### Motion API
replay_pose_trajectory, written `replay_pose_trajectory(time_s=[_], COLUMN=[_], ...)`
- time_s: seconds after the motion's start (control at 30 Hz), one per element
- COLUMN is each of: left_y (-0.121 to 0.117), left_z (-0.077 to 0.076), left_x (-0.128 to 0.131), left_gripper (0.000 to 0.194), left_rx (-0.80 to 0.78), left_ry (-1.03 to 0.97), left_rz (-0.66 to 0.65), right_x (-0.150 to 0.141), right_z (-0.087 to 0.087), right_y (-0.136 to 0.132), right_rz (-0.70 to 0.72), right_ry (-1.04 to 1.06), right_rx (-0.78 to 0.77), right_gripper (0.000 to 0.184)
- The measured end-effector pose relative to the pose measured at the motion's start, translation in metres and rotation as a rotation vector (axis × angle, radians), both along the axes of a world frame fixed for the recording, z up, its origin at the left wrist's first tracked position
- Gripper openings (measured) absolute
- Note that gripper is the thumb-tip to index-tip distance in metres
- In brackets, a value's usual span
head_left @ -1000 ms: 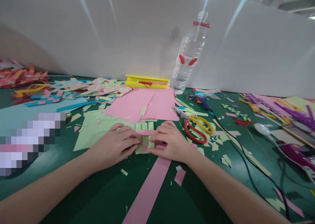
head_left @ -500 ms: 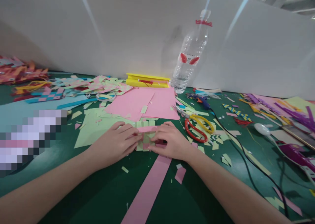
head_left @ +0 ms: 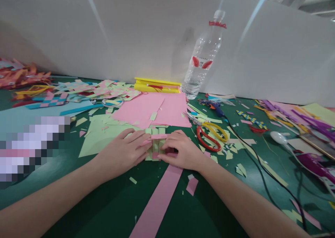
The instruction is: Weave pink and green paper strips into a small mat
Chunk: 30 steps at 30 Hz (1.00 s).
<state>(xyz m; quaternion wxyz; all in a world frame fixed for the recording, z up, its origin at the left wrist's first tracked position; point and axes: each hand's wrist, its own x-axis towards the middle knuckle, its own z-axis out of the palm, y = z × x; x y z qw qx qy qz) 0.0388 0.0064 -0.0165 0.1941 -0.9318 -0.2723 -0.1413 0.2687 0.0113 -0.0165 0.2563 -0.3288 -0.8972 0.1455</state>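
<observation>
Both my hands rest on the green table around a small woven paper piece (head_left: 156, 144) made of light green and pink strips. My left hand (head_left: 125, 151) has its fingers curled and pinches the left end of a pink strip (head_left: 157, 137) laid across the green strips. My right hand (head_left: 180, 149) is closed too, its fingertips pressing the weave's right side and lower edge. A long wide pink strip (head_left: 158, 202) runs from under my right hand toward me. Pink paper sheets (head_left: 154, 109) lie just beyond the weave.
Red-and-yellow scissors (head_left: 209, 137) lie right of my right hand. Behind them are a blue glue gun (head_left: 213, 106) with a black cord (head_left: 258, 168), a plastic bottle (head_left: 202, 58), a yellow box (head_left: 156, 85). Paper scraps and woven strips (head_left: 52, 100) cover the left; purple strips (head_left: 300, 117) the right.
The pink cross strip has lifted at its left end as my left fingers shifted on it. My right hand has edged slightly left over the weave.
</observation>
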Motion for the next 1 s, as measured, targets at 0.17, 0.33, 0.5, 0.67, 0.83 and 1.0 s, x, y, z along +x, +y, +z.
replay_pose_trajectory(time_s=[0.17,0.33,0.5,0.67,0.83,1.0], left_y=[0.0,0.001,0.001,0.003,0.006,0.008], left_z=[0.0,-0.001,0.001,0.0,-0.002,-0.003], left_x=[-0.003,-0.006,-0.005,-0.008,-0.011,-0.012], left_gripper=[0.027,0.022,0.021,0.018,0.016,0.017], left_rx=[-0.168,-0.297,-0.314,-0.237,-0.208,-0.23], left_ry=[-0.08,-0.191,-0.302,-0.337,-0.402,-0.41], left_rz=[-0.018,-0.043,-0.057,-0.011,-0.011,-0.016], right_x=[0.0,0.001,0.001,0.0,0.001,0.001], right_z=[-0.001,-0.002,-0.003,-0.005,-0.004,-0.002], right_y=[0.0,0.001,0.001,0.002,0.002,0.001], right_rz=[0.005,0.01,0.005,0.01,0.021,0.02], right_ry=[0.024,0.031,0.035,0.037,0.046,0.035], right_rx=[-0.009,-0.024,-0.011,-0.005,-0.002,-0.028], right_gripper=[0.023,0.021,0.017,0.023,0.024,0.023])
